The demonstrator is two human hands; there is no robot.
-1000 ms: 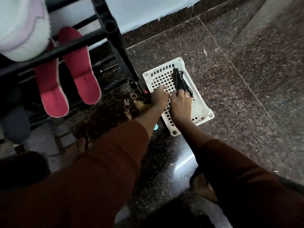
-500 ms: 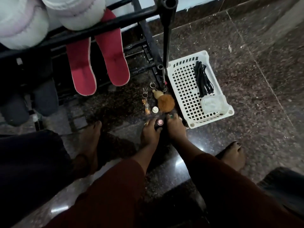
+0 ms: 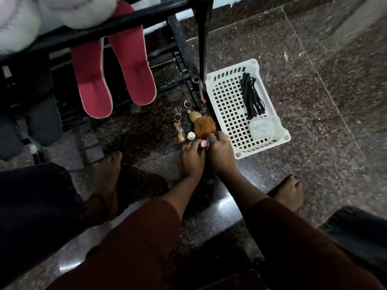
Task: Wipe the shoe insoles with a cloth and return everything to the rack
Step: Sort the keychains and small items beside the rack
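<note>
Left hand [image 3: 191,162] curled round a pink cap [image 3: 203,144] — right hand [image 3: 221,155] curled against it, hold unclear. Red slippers [image 3: 94,86] on rack [image 3: 125,20] pointed toes toward person.

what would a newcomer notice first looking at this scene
The pair of red slippers jutting from the black rack at upper left stands out most against the dark floor. Next is the white basket on the floor to the right, holding black laces and a clear box. At centre, the left hand and right hand pinch a small pink item beside a fluffy brown keyring.
</note>
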